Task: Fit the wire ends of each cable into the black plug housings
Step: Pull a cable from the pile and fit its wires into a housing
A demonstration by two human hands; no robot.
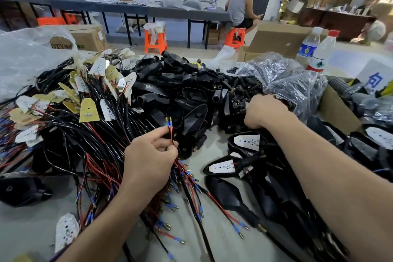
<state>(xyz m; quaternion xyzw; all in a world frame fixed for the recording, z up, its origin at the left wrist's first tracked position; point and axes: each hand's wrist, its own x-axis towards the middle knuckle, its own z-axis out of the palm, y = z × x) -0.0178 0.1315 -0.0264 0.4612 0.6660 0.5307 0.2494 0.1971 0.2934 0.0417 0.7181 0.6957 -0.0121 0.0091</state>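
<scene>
The left hand (148, 161) pinched a cable (171, 137) just below its wire ends (169, 121) (blue-sleeved, pointing up) near centre. Farther right, the right hand (263, 110) dipped among the black plug housings (238, 93), fingers hidden, grip impossible to tell.

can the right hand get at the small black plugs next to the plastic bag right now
Probably yes. The right hand rests among the small black plugs, which lie uncovered; the plastic bag sits beyond it, not over them. Its fingers are hidden, so no grip can be confirmed.
</scene>
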